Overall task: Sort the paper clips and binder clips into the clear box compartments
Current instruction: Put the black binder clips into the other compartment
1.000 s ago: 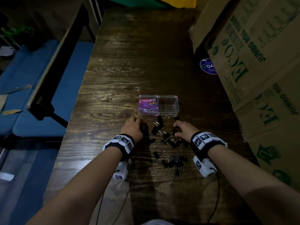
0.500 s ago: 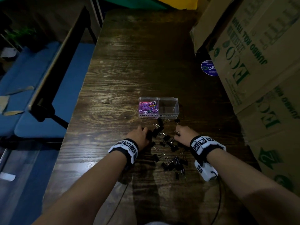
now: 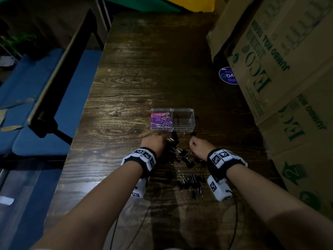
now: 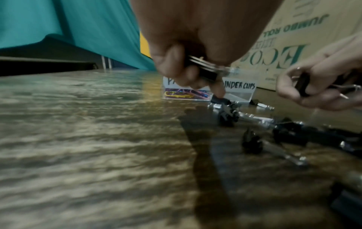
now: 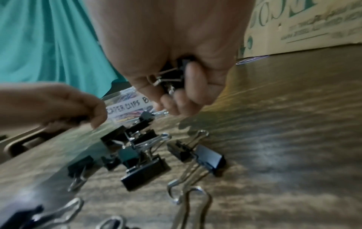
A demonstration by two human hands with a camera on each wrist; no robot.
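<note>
I'm gripping binder clips (image 4: 203,68) in my left hand (image 3: 153,143); right hand (image 3: 200,147) is clutching more clips (image 5: 174,75), both near the box (image 3: 173,120), above the pile (image 3: 187,168).

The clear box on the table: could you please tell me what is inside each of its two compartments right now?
The clear box holds coloured paper clips in its left compartment, labelled PAPER CLIPS. The right compartment, labelled BINDER CLIPS, looks nearly empty; a thin glint inside is too small to identify.
</note>
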